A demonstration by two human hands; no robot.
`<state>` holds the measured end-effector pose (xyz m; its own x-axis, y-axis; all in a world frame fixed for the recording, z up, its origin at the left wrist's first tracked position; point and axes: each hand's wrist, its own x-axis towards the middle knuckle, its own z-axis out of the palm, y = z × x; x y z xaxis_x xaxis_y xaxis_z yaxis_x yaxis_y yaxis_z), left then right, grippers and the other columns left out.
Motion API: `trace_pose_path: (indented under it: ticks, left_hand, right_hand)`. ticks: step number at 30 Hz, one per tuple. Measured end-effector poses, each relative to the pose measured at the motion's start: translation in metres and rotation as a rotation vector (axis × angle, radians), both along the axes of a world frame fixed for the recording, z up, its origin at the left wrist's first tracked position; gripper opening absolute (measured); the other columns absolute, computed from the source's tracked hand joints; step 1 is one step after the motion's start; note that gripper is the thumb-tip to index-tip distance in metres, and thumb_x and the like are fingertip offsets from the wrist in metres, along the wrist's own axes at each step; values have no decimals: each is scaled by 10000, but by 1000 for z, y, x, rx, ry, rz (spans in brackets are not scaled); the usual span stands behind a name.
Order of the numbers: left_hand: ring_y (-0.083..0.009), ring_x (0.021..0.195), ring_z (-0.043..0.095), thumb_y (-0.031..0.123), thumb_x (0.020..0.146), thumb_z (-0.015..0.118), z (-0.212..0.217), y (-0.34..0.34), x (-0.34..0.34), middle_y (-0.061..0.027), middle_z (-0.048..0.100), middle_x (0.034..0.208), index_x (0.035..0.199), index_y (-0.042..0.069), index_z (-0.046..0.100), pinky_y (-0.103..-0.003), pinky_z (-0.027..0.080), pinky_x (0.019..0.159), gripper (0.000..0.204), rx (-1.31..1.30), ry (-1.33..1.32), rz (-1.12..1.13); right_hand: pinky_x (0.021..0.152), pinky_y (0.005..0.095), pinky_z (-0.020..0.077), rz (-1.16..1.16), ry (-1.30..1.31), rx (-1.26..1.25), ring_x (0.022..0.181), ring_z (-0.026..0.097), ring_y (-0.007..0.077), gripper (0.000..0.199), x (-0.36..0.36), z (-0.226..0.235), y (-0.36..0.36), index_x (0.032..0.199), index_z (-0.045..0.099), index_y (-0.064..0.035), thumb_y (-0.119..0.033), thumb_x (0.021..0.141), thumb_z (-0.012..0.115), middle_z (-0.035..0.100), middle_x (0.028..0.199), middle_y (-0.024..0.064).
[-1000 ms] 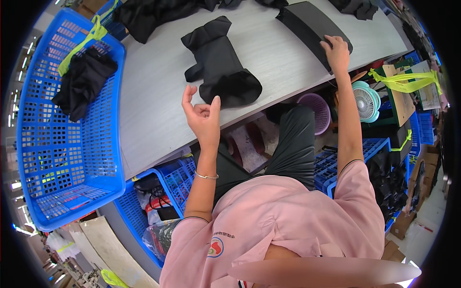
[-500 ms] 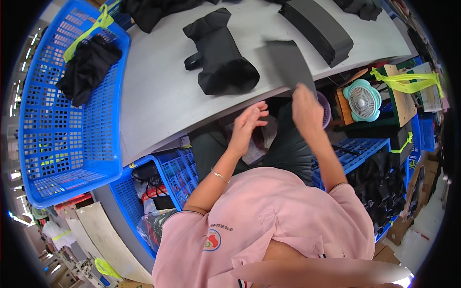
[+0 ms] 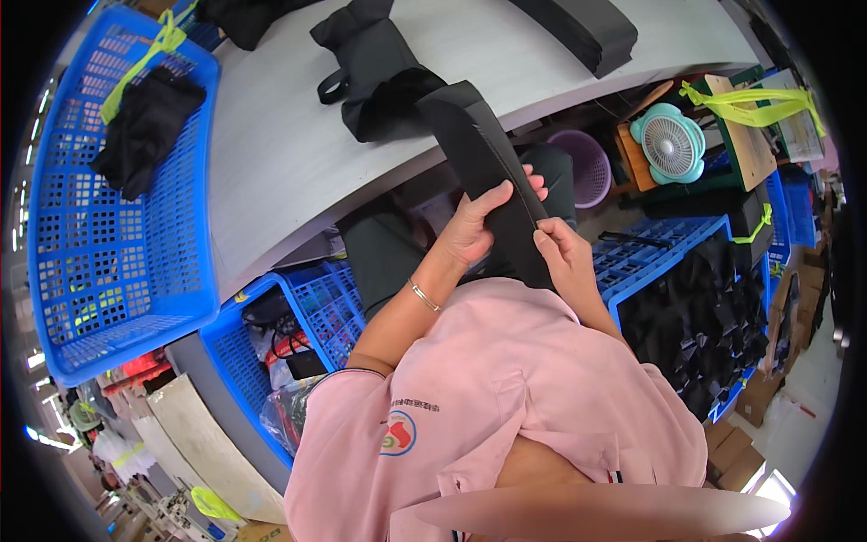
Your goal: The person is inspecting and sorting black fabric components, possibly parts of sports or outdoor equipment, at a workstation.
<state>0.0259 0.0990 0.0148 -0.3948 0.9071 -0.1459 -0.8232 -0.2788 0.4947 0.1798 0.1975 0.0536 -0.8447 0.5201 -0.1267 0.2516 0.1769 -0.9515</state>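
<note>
A long black strip of sheet material (image 3: pixel 486 149) with a seam along its length lies across both my hands, over my lap at the table's front edge. My left hand (image 3: pixel 488 217) grips it around the middle, thumb on top and fingertips showing past the far side. Lower down, my right hand (image 3: pixel 566 256) pinches its right edge between thumb and fingers. Just beyond the strip's upper end, a black fabric piece with a small loop (image 3: pixel 384 77) rests on the table. What the strip is part of, I cannot tell.
A stack of dark strips (image 3: pixel 578 32) lies on the grey table (image 3: pixel 280 172). At left stands a blue basket (image 3: pixel 194 280) holding black cloth (image 3: pixel 149 131). Rightward are a purple bin (image 3: pixel 582 167), a turquoise fan (image 3: pixel 668 144) and a blue crate (image 3: pixel 623 266) near black pieces (image 3: pixel 695 325).
The strip has come from the right, over the table edge, to in front of me. My left hand, free before, has closed on it. My right hand has moved down and nearer.
</note>
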Motion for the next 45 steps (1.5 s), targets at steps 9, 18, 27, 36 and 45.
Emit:
trace_pose_path:
  ticks: [9, 18, 27, 36, 45]
  left_hand:
    - [-183, 1153, 603, 441, 1023, 567, 9, -36, -14, -113, 608, 1304, 1329, 10, 571, -337, 482, 994, 529, -251, 307, 295]
    - [-288, 1233, 566, 6, 921, 638, -28, -38, -113, -185, 487, 1462, 1244, -31, 627, -358, 494, 974, 325, -991, 984, 983]
    - [-338, 1149, 575, -118, 746, 510, 4, -18, -136, -142, 540, 1452, 1160, -24, 683, -372, 481, 983, 459, -719, 1616, 907]
    - [-323, 1223, 562, -79, 725, 614, 52, -28, -51, -109, 602, 1406, 1058, 71, 760, -384, 494, 993, 393, -303, 1771, 458]
    - [-314, 1324, 447, -38, 735, 684, 43, -36, -9, -191, 358, 1561, 1451, 58, 472, -371, 497, 945, 753, -668, 1462, 781]
  right_hand:
    - [950, 287, 481, 108, 69, -133, 1083, 618, 158, 427, -38, -8, -9, 1358, 567, -3, -165, 971, 643, 677, 1191, 100]
    - [965, 268, 458, 310, 2, -218, 1096, 568, 100, 394, -73, -18, 15, 1336, 583, 15, -150, 980, 626, 665, 1210, 61]
    - [634, 426, 546, 229, 23, 674, 647, 642, 393, 573, -112, 6, 4, 1460, 485, -120, -89, 904, 620, 691, 911, 159]
    - [776, 408, 532, 205, 459, 626, 933, 654, 270, 338, -158, -68, 20, 1183, 606, -50, -158, 874, 693, 661, 1019, 110]
    - [879, 371, 567, -289, 281, -890, 1046, 655, 199, 367, -141, -20, 23, 1279, 589, -29, -136, 936, 665, 656, 1177, 89]
